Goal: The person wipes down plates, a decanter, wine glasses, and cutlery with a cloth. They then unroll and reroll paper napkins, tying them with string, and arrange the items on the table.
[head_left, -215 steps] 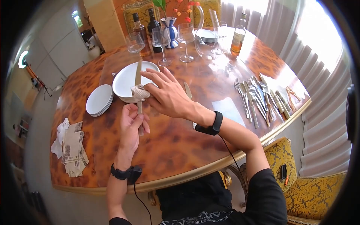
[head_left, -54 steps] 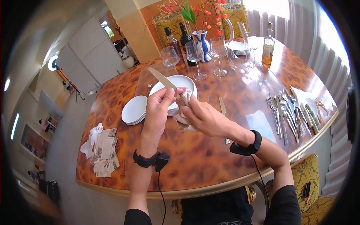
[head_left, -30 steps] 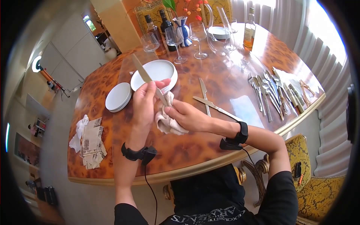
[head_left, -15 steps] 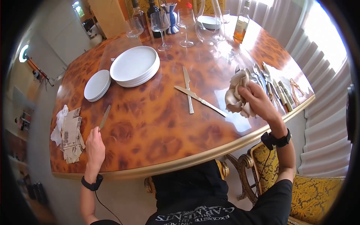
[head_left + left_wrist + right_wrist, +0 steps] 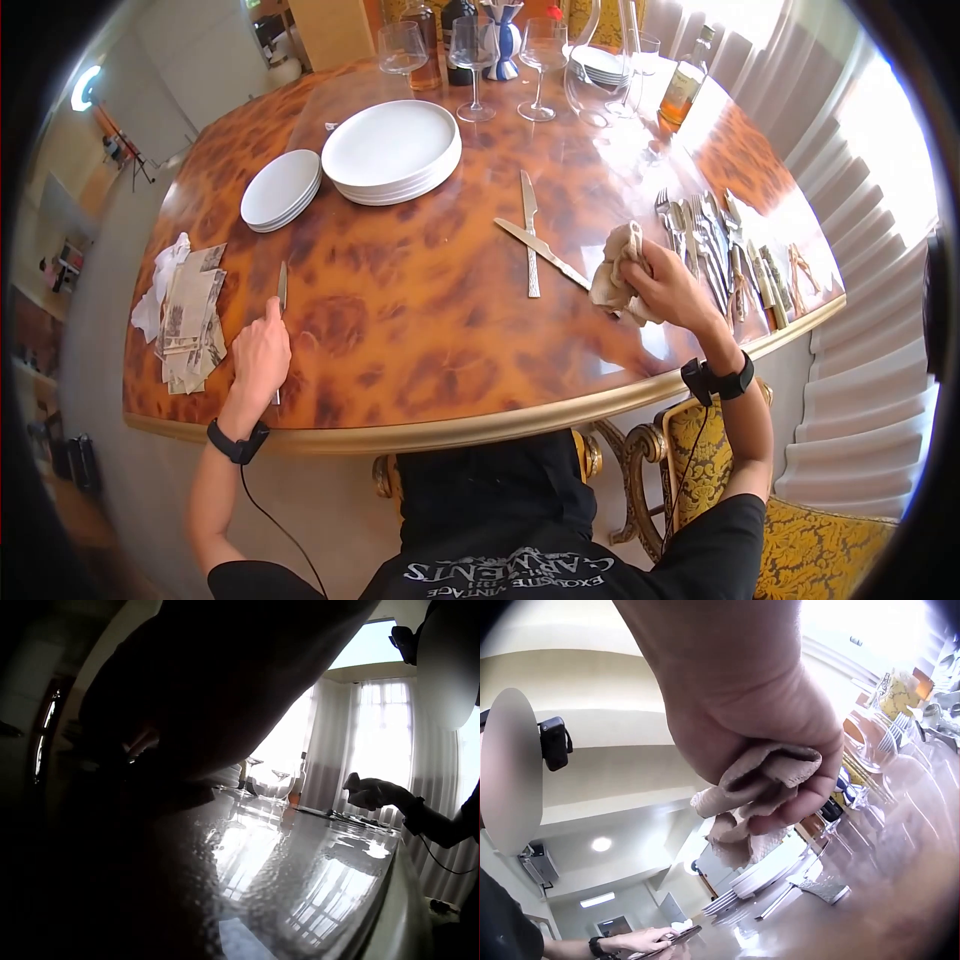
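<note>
My left hand (image 5: 262, 352) lies over a table knife (image 5: 283, 287) near the table's left front, gripping it with the index finger stretched along it. The blade points away and the handle end shows below the hand; in the left wrist view it is too dark to make out. My right hand (image 5: 674, 287) holds a crumpled beige cloth (image 5: 612, 278) above the table at the right. In the right wrist view the fingers curl around the folded cloth (image 5: 739, 844). Two more table knives lie crossed mid-table, one upright (image 5: 531, 230) and one slanting (image 5: 540, 248) toward the cloth.
White plates stand in a large stack (image 5: 392, 150) and a small stack (image 5: 282, 190). Printed paper strips (image 5: 192, 320) lie at the left edge, forks and other cutlery (image 5: 700, 240) at the right. Wine glasses (image 5: 473, 50), a glass decanter (image 5: 600, 80) and bottles (image 5: 688, 78) stand behind.
The left hand has carried the knife from the cloth down to the table's left side. The right hand has moved right with the cloth. A second knife has come to lie across the first.
</note>
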Motion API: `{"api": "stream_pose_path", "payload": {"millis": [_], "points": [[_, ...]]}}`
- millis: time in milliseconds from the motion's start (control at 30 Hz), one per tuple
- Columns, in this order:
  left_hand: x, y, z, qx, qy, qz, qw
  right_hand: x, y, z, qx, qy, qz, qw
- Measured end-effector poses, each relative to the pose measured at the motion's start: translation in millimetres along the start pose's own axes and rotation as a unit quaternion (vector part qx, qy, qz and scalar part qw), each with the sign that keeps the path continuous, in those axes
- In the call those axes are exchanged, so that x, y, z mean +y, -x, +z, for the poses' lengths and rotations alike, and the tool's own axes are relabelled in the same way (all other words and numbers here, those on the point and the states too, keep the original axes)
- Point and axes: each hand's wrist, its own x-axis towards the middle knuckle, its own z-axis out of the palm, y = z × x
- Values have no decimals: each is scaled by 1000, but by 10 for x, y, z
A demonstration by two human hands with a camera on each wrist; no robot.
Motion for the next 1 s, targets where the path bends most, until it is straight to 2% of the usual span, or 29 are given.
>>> {"api": "stream_pose_path", "payload": {"millis": [33,100,167,233,267,300,333,400,433,500,533,600,633,700,733,767,800,833,900,967,1000], "points": [[4,-2,-22,-11,7,-5,1000,31,-11,45,-1,1,-1,1000],[21,6,-100,12,7,1,1000,106,-40,129,43,84,-84,992],[81,-4,-122,33,8,8,999,78,-89,196,51,134,-89,986],[215,-57,-155,173,63,83,979,-26,-121,286,32,241,-27,970],[378,-64,-251,173,64,81,980,72,-177,370,21,271,-43,961],[621,-60,-414,119,155,73,978,99,-238,411,20,272,-46,961],[835,-72,-521,64,245,65,965,96,-313,435,-21,272,-29,961],[1130,-171,-465,12,328,120,937,58,-440,398,-90,281,-22,955],[1292,-223,-469,-22,354,144,924,56,-518,369,-93,284,-22,954],[1585,-393,-292,-93,461,175,865,68,-625,342,-229,185,22,955],[1706,-469,-233,-124,512,190,828,47,-621,351,-221,200,25,954],[1880,-569,-207,-209,546,177,792,-101,-526,374,-207,196,12,959],[1937,-570,-219,-207,548,176,791,-147,-462,395,-193,187,1,963],[2018,-575,-233,-290,591,137,741,-164,-410,506,-203,139,10,969],[2047,-573,-213,-298,609,146,721,-154,-400,600,-192,95,-9,977],[2083,-562,-192,-298,609,145,721,-163,-411,686,-182,50,-28,982],[2121,-547,-173,-292,655,123,686,-187,-434,737,-182,49,-29,982],[2142,-544,-164,-285,698,100,650,-335,-445,774,-180,-4,-23,983],[2142,-646,-102,-291,702,101,642,-521,-527,895,-174,-61,-21,983],[2129,-780,-39,-119,726,162,657,-657,-659,987,-109,-118,-67,985],[2075,-921,37,-140,757,134,624,-654,-749,1052,-86,-102,-81,988]]}}
